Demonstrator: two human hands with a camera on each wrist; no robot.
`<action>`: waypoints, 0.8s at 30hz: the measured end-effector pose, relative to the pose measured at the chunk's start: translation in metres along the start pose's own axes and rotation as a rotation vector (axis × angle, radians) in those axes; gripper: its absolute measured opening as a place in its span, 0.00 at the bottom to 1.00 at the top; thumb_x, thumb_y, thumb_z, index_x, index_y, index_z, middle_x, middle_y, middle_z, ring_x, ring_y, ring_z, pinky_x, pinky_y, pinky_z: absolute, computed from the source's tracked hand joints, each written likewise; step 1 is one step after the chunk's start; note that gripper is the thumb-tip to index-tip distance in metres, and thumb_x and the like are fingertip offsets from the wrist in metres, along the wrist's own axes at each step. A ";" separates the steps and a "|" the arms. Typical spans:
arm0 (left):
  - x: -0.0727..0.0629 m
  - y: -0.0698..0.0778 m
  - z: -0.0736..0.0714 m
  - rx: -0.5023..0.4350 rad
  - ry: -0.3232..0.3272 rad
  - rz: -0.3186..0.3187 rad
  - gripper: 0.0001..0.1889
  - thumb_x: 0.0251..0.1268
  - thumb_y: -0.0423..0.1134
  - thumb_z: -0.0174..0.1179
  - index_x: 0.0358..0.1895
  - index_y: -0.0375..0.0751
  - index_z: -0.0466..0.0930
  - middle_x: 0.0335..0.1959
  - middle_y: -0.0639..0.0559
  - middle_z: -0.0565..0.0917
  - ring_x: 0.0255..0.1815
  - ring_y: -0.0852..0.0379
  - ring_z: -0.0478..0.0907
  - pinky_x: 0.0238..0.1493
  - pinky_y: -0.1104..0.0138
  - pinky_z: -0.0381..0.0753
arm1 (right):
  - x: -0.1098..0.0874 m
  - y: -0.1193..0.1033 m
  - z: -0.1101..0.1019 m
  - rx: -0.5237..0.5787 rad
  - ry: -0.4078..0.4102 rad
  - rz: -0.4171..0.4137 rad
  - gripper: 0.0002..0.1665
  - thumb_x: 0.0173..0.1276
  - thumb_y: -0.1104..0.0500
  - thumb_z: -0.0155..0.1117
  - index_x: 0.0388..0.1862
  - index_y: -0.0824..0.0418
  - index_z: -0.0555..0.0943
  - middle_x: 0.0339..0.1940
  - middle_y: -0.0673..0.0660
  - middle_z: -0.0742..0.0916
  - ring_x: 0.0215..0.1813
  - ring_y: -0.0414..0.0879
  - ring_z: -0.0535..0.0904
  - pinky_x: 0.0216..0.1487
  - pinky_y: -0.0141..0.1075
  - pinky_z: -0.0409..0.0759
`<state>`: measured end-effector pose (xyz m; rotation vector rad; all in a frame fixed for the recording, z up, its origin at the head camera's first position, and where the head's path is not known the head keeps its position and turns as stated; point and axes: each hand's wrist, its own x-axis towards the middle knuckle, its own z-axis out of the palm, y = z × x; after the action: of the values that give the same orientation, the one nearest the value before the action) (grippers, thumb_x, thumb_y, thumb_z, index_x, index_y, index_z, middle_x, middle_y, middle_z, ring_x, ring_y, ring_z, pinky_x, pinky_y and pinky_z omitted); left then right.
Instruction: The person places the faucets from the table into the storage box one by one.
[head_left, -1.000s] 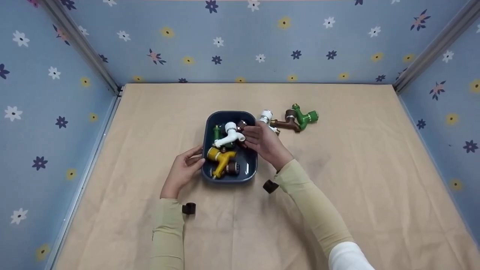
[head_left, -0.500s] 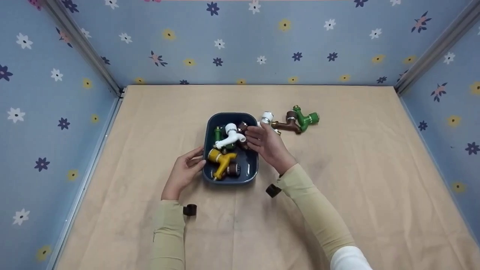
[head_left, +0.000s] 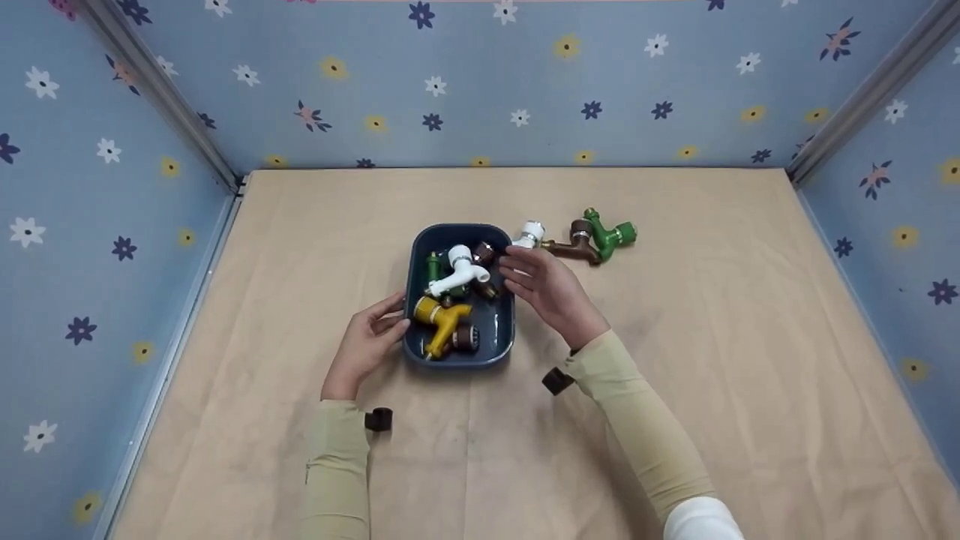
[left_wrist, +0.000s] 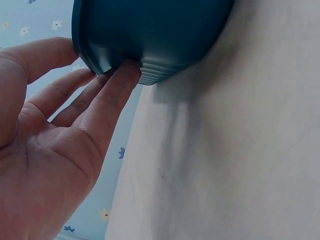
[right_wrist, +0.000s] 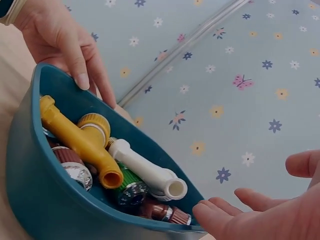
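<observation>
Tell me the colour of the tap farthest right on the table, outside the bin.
Green, body and knob alike. The tap shows only in the head view.

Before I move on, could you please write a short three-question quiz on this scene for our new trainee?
1. True or false: the yellow tap lies inside the dark blue tub.
2. Short answer: which grip holds the tub, left or right?
3. Multiple choice: in the head view, which tap outside the tub lies farthest right? a) white b) brown c) green

Key:
1. True.
2. The left grip.
3. c, the green tap.
</observation>
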<state>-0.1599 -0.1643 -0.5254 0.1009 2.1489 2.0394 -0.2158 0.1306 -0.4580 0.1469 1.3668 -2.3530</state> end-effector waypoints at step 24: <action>-0.001 0.006 0.000 0.017 -0.003 -0.034 0.28 0.67 0.28 0.57 0.70 0.38 0.65 0.64 0.38 0.71 0.59 0.44 0.73 0.47 0.67 0.80 | -0.020 -0.027 -0.032 0.100 -0.002 -0.098 0.27 0.77 0.60 0.38 0.69 0.74 0.61 0.68 0.71 0.68 0.68 0.62 0.64 0.70 0.48 0.60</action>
<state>-0.1592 -0.1643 -0.5196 0.0696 2.1515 2.0011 -0.2116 0.1753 -0.4463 0.1080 1.2825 -2.5033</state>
